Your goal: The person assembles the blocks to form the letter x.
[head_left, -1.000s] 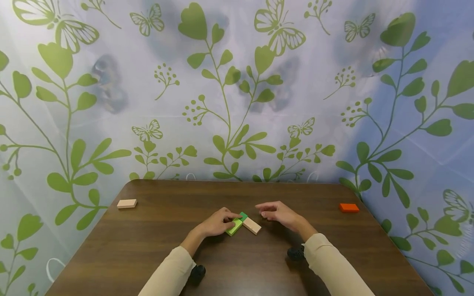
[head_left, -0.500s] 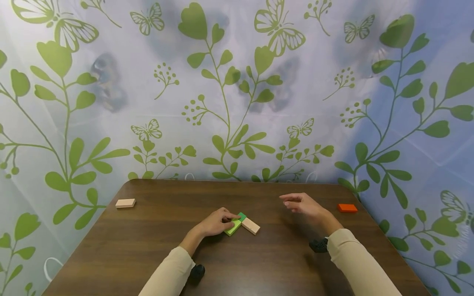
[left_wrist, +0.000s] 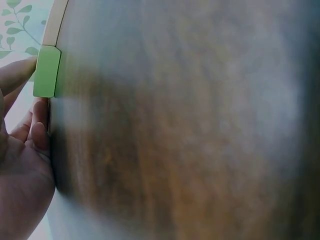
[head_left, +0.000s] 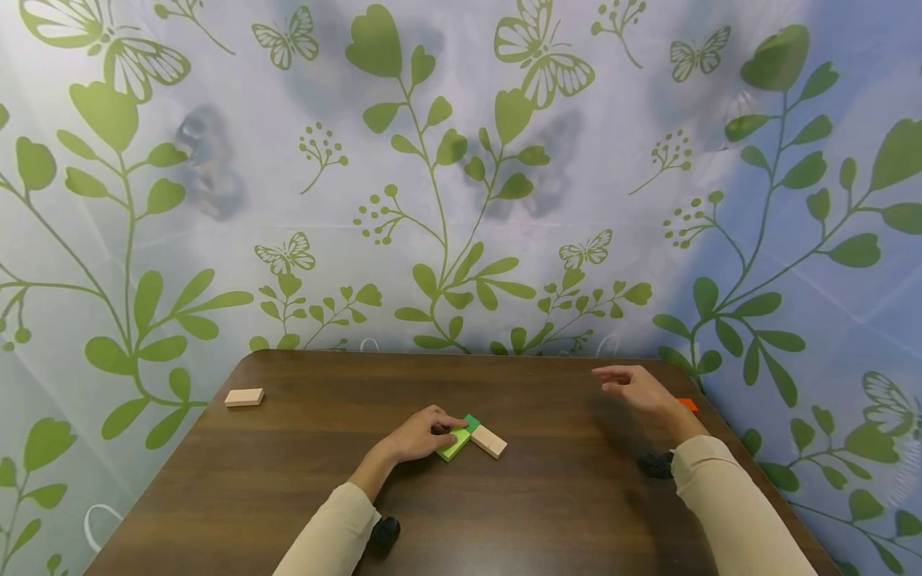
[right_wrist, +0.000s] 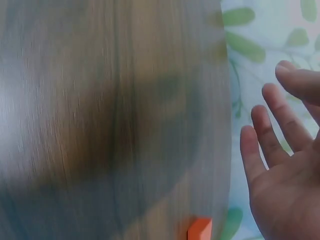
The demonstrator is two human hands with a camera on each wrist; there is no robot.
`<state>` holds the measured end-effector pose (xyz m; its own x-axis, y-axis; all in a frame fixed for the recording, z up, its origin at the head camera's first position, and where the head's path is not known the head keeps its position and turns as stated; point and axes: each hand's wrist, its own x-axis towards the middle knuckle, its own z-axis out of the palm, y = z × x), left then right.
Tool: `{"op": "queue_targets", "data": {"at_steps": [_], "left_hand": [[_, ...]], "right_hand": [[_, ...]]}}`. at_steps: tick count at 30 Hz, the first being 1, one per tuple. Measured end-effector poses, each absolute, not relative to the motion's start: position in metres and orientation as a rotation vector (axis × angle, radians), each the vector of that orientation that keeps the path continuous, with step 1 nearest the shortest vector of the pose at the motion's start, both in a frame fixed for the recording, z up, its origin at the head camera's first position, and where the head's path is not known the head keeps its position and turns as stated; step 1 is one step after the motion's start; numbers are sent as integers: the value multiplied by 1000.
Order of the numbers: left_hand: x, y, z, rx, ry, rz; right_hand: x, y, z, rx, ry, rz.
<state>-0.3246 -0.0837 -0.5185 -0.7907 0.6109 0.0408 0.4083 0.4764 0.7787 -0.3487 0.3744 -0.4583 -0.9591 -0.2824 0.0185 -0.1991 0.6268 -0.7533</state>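
Note:
My left hand rests at a light green block, thumb and fingers on either side of it. A dark green block and a beige block touch it, the dark green one partly hidden by my index finger. In the left wrist view the thumb lies against the green block, with curled fingers beside it. My right hand hovers above the table at the right, fingers loosely extended and holding nothing. Its wrist partly covers an orange block, which also shows low in the right wrist view.
Another beige block lies near the left edge of the brown wooden table. Behind the table hangs a curtain printed with green leaves and butterflies.
My right hand has moved away from the blocks in the middle, rightward toward the orange block, now partly hidden. The left hand and the joined blocks have stayed put.

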Motion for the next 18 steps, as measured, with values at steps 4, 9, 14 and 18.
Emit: {"op": "queue_targets", "data": {"at_steps": [4,9,14,18], "left_hand": [[-325,-85,-519,886,2476,1209],[-326,-86,-520,879,2475,1214],[-325,-86,-522,875,2482,1219],[-325,-84,-521,878,2481,1221]], "right_hand": [[-346,396,-458,-383,2861,-1149],[-343,424,-461,-288,2960,-1025],[-337,442,-471,-149,2978,-985],[-331,454,-480,-120,3030,-947]]}}
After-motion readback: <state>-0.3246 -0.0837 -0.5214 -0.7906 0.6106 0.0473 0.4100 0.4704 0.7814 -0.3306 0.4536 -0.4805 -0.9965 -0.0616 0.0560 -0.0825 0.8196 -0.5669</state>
